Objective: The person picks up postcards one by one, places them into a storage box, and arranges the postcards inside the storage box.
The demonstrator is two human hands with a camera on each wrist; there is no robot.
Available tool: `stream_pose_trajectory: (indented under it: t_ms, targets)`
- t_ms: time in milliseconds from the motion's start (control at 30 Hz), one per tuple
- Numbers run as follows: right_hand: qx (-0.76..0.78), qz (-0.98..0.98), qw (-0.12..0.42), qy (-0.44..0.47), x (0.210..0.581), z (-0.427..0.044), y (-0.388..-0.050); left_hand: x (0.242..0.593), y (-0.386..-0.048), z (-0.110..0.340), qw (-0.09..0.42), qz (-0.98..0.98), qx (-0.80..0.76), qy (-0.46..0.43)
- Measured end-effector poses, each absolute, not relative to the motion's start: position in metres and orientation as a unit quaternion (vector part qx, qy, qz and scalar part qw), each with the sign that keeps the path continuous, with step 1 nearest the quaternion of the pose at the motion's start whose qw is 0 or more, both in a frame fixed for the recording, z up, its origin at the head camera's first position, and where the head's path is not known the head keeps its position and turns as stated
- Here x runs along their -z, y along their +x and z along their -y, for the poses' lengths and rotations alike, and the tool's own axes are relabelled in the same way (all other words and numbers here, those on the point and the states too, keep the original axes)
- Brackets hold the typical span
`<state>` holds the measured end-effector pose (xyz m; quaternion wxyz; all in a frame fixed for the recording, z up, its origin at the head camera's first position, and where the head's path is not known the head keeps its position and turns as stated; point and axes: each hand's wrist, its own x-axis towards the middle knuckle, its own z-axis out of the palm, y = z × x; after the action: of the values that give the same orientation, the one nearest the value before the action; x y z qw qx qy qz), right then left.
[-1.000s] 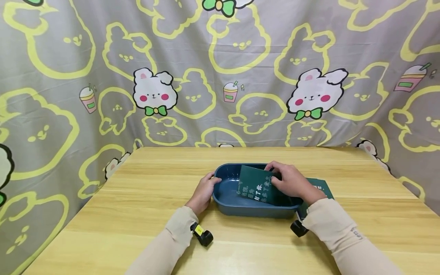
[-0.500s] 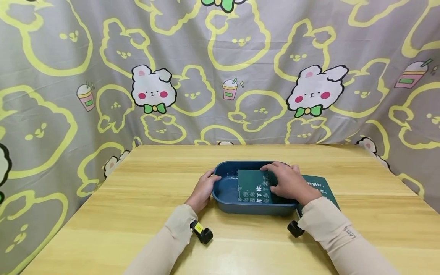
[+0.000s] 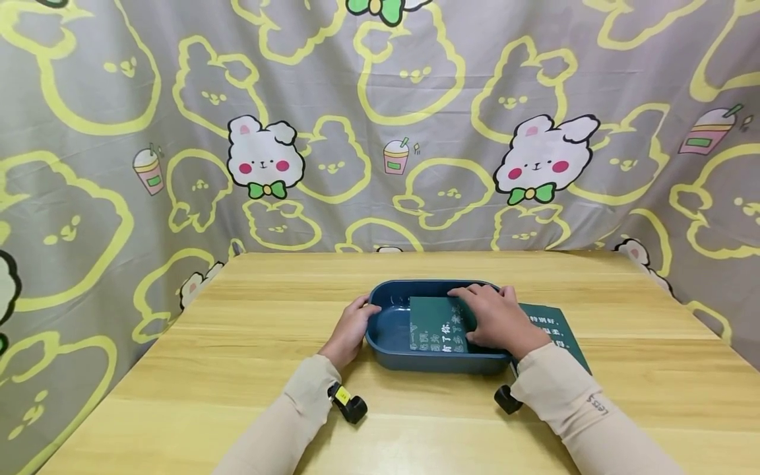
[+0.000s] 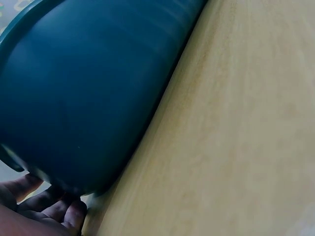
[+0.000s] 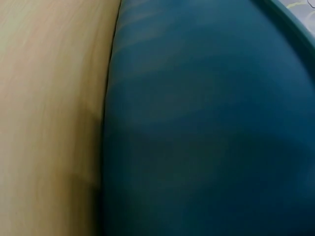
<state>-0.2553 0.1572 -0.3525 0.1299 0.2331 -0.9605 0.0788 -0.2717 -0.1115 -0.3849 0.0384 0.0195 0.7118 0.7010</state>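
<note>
A dark blue oblong basin [image 3: 386, 326] stands on the table, its side wall [image 4: 83, 93] filling much of the left wrist view. My left hand [image 3: 347, 333] grips its left end, thumb over the rim and fingers outside. Inside the basin lies a flat dark green card [image 3: 430, 316] with white printed characters. My right hand [image 3: 499, 320] reaches over the basin's right end and holds this card, fingertips at its far edge and thumb nearer me. The hand covers the card's right part. In the right wrist view only the basin's outer wall [image 5: 197, 123] and tabletop show.
A second dark green printed item [image 3: 555, 330] lies on the table right of the basin, partly hidden by my right arm. The wooden tabletop [image 3: 237, 316] ends at a patterned curtain [image 3: 338, 86]. A black wrist camera [image 3: 353, 406] hangs from the left sleeve.
The green card has gone from tilted to lying flat and straighter in the basin, lowered by my right hand. My left hand keeps its grip on the basin.
</note>
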Motion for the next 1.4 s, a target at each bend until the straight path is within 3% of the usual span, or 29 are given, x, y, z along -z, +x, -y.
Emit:
stream_pose_trajectory:
  t_ms: [700,1000,1200,1400]
  targets:
    - [-0.043,0.951,0.173,0.251,0.357,-0.162,-0.252,0.385,-0.275,0.107,0.038,-0.710,-0.703,0.019]
    - [-0.049,0.953,0.166,0.251,0.357,-0.162,-0.255,0.385,-0.274,0.109,0.040,-0.708,-0.704,0.030]
    - [-0.209,0.943,0.122,0.230,0.351,-0.164,-0.261,0.387,-0.273,0.112,0.035,-0.705,-0.708,0.036]
    - [-0.380,0.895,0.180,0.152,0.338,-0.182,-0.266,0.389,-0.270,0.116,0.029,-0.706,-0.707,0.037]
